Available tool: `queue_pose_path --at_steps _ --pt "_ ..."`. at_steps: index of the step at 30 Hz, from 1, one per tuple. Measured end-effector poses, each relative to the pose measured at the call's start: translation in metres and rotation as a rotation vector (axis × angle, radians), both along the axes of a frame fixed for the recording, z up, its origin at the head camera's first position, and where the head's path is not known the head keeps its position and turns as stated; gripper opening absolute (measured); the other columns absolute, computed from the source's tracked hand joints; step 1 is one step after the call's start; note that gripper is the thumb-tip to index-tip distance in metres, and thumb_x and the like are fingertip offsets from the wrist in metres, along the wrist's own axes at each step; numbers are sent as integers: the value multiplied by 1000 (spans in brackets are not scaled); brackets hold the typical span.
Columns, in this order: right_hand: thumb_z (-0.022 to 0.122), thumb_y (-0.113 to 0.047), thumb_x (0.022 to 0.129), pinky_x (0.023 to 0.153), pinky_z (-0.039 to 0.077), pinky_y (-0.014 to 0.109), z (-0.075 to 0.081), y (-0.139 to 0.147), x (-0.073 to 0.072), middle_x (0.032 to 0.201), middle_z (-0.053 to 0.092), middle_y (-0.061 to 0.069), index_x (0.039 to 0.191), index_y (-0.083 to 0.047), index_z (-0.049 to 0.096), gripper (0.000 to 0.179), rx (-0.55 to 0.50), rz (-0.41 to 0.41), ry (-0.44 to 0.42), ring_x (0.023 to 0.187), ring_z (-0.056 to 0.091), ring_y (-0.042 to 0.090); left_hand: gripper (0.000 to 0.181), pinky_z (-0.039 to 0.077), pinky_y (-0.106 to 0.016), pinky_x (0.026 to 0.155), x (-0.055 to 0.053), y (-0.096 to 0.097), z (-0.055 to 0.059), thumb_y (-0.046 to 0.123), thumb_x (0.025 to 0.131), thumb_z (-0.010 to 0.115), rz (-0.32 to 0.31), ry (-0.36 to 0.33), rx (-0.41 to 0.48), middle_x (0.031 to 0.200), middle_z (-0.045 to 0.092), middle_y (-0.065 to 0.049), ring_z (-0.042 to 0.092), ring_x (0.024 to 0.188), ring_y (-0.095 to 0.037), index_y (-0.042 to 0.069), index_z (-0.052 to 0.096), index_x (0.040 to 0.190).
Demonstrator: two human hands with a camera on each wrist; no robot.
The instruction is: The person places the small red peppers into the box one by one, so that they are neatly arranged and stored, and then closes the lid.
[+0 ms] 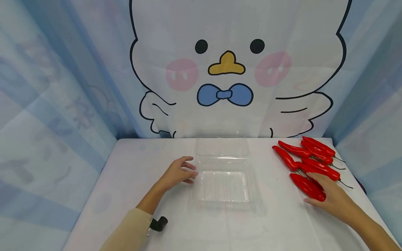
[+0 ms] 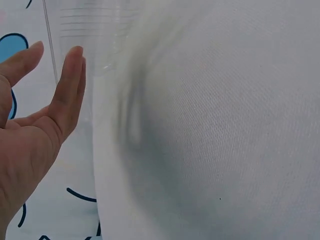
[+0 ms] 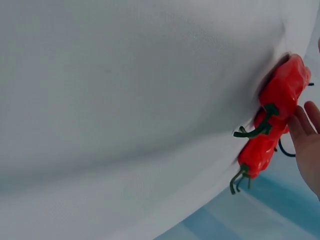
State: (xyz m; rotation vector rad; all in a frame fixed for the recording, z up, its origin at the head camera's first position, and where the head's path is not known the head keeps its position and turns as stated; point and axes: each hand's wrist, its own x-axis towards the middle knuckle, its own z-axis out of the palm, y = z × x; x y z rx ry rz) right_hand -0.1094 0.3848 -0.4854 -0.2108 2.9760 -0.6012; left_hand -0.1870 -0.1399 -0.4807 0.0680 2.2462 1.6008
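A clear plastic clamshell box (image 1: 224, 205) lies with its lid open on the white-covered table, the lid folded back toward the curtain. My left hand (image 1: 179, 172) hovers at the box's left edge, fingers loosely extended with nothing held; the left wrist view also has this hand (image 2: 50, 105) beside the clear plastic. On the right, my right hand (image 1: 333, 197) reaches over the nearest red chili pepper (image 1: 306, 186), thumb and fingers spread on either side of its stem end. In the right wrist view, straight fingers (image 3: 302, 125) are right at a red pepper (image 3: 282, 90) with a green stem.
Several more red chili peppers (image 1: 287, 158) lie in a loose group at the table's back right. A curtain with a cartoon bird (image 1: 226, 122) hangs behind the table (image 1: 132, 167). Something black (image 1: 159, 223) sticks out by the left sleeve.
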Motion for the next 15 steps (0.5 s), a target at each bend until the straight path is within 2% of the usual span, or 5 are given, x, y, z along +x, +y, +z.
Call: queue_pose_path --at_steps 7,15 --pt "95 -39 68 87 55 72 -5 -1 3 140 47 31 145 -1 47 98 63 19 21 123 43 51 65 67 -39 72 2 -3 -1 14 93 78 21 -83 41 110 70 -18 76 86 -24 -1 46 148" --pt "96 -32 67 89 54 72 -8 -4 2 139 49 32 144 1 49 96 92 5 22 123 44 52 49 66 -38 70 1 -2 0 19 95 76 36 -157 34 105 74 -16 75 81 -22 -2 58 135"
